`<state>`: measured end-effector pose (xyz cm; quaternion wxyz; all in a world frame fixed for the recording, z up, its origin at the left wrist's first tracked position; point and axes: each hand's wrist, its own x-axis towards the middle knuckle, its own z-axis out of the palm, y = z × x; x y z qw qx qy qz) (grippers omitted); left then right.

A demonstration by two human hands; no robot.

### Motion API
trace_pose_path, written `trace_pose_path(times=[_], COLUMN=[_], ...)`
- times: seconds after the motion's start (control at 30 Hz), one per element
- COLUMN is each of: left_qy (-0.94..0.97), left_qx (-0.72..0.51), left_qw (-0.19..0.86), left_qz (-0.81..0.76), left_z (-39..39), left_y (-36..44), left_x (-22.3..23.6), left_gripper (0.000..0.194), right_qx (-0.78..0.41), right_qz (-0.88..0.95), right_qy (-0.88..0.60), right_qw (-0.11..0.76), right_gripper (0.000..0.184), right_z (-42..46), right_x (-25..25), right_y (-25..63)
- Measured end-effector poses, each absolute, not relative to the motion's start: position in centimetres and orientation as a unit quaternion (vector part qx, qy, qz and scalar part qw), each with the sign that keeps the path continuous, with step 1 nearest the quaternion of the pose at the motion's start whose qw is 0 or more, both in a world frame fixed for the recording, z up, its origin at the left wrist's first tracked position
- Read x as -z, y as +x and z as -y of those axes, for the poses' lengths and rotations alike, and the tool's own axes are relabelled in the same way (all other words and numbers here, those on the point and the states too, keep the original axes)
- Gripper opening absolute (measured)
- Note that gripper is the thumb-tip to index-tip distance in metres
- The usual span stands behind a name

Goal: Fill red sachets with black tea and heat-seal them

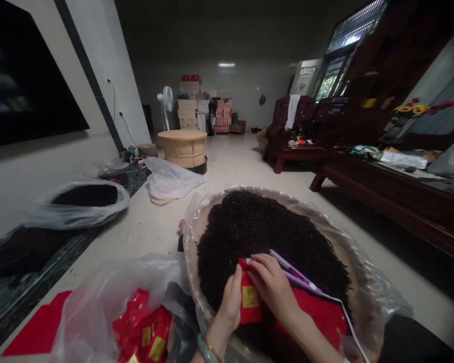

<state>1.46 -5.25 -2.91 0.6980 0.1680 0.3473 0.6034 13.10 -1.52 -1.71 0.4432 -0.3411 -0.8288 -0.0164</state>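
Note:
Both hands are around a small red packet (251, 302) with a yellow label, held upright over a heap of dark loose tea leaves (265, 227). My left hand (232, 297) grips the packet's left side. At its top edge, my right hand (270, 282) pinches with bent fingers. A purple hair straightener (300, 281) with a white cord lies on the leaves just beyond my right hand. Under my right forearm is a larger red sheet or bag (318, 312), partly hidden. The leaves fill a wide round basket (191, 242) lined with clear plastic.
To the left, a clear plastic bag (94, 287) holds several red packets (147, 327); a flat red piece (41, 322) lies beside it. Another bag of dark leaves (87, 195) sits by the wall. A round wooden table (182, 135), a fan (167, 99) and dark wooden furniture (386, 189) stand farther off.

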Motion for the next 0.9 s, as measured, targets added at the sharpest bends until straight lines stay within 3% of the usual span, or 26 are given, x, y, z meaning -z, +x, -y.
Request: trace_pose_path(times=[0.17, 0.4, 0.6, 0.77, 0.9], left_qy=[0.168, 0.21, 0.251, 0.318, 0.423], left_qx=[-0.604, -0.585, -0.55, -0.579, -0.59], left_qw=[0.705, 0.714, 0.712, 0.585, 0.48], left_qz=[-0.332, -0.324, -0.357, -0.47, -0.493], left_z=[4.9, 4.6, 4.5, 4.1, 4.6], left_y=[0.9, -0.4, -0.7, -0.9, -0.8], left_x=[3.3, 2.1, 2.0, 2.2, 1.4], left_gripper=[0.044, 0.028, 0.035, 0.032, 0.016], right_qx=[0.02, 0.018, -0.011, -0.043, -0.139], right_qz=[0.84, 0.898, 0.912, 0.9, 0.888], right_qy=[-0.299, -0.23, -0.248, -0.278, -0.364], right_qw=[0.451, 0.375, 0.326, 0.333, 0.246], right_gripper=[0.016, 0.015, 0.024, 0.022, 0.012], right_z=[1.6, 1.8, 1.9, 2.4, 3.2], right_x=[0.4, -0.1, -0.6, -0.3, -0.8], right_y=[13.6, 14.4, 14.9, 14.7, 14.1])
